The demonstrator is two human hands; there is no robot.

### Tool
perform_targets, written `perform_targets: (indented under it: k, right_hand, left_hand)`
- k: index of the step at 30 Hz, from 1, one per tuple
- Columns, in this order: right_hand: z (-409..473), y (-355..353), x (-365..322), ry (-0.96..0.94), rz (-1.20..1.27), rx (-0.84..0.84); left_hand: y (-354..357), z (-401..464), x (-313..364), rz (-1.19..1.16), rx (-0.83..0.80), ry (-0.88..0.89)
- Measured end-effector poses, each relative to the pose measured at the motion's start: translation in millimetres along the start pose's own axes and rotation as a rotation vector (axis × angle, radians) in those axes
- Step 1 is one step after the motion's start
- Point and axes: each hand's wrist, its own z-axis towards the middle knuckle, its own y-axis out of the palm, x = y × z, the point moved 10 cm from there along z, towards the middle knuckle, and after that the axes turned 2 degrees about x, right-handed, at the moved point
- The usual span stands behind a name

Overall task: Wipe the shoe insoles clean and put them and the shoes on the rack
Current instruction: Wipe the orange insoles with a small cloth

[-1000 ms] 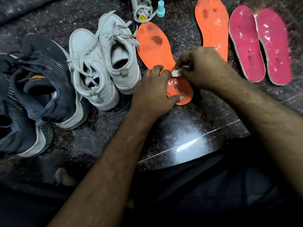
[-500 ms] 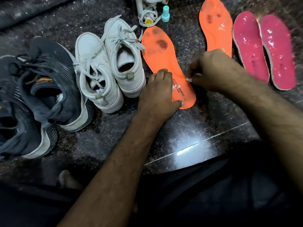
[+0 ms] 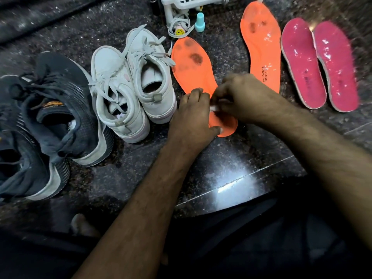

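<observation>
An orange insole (image 3: 193,71) with dark smudges lies on the dark stone floor. My left hand (image 3: 191,115) presses flat on its heel end, thumb at the edge. My right hand (image 3: 239,95) pinches a small white wipe (image 3: 215,108) against the insole's heel area. A second orange insole (image 3: 261,47) lies to the right. Two pink insoles (image 3: 318,63) lie side by side at the far right. A pair of white sneakers (image 3: 130,85) stands left of the insole, and a pair of dark sneakers (image 3: 46,117) at the far left.
A white plastic rack (image 3: 189,3) stands at the top edge, with a small teal bottle (image 3: 199,23) and a coiled lace with a yellow smiley tag (image 3: 179,30) in front of it. My dark-clothed legs fill the bottom; a foot (image 3: 80,224) shows at lower left.
My right hand has moved left with the wipe, from the insole's right edge onto its heel area beside my left hand. The view has shifted slightly downward.
</observation>
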Motion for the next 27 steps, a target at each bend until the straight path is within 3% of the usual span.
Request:
perform_targets:
  k: [2, 6, 9, 11, 14, 18, 22, 27]
  right_hand:
    - [0.4, 2.5, 7.6, 0.044, -0.056, -0.058]
    - [-5.1, -15.9, 15.2, 0.071, 0.019, 0.025]
    - [-5.1, 4.3, -1.3, -0.009, 0.039, -0.091]
    - [-6.1, 3.0, 7.6, 0.05, -0.026, -0.126]
    - [-6.8, -14.7, 25.6, 0.15, 0.005, -0.011]
    - [-4.4, 4.9, 17.5, 0.12, 0.038, -0.091]
    - [-5.2, -15.0, 40.4, 0.252, 0.102, 0.078]
    - [-5.9, 3.3, 44.7, 0.287, 0.105, 0.047]
  left_hand:
    - [0.2, -1.3, -1.7, -0.004, 0.004, -0.015]
    - [-4.8, -2.2, -5.5, 0.017, 0.042, -0.057]
    - [-3.9, -2.5, -5.1, 0.026, 0.038, -0.074]
    - [-4.3, -4.4, -5.5, 0.018, 0.033, -0.096]
    - [-6.0, -3.4, -7.6, 0.007, 0.002, -0.121]
    - [-6.2, -1.0, -10.7, -0.181, -0.021, -0.198]
    - [-9.5, 0.6, -28.4, -0.415, 0.108, -0.363]
    - [-2.8, -2.4, -36.3, -0.734, 0.26, -0.489]
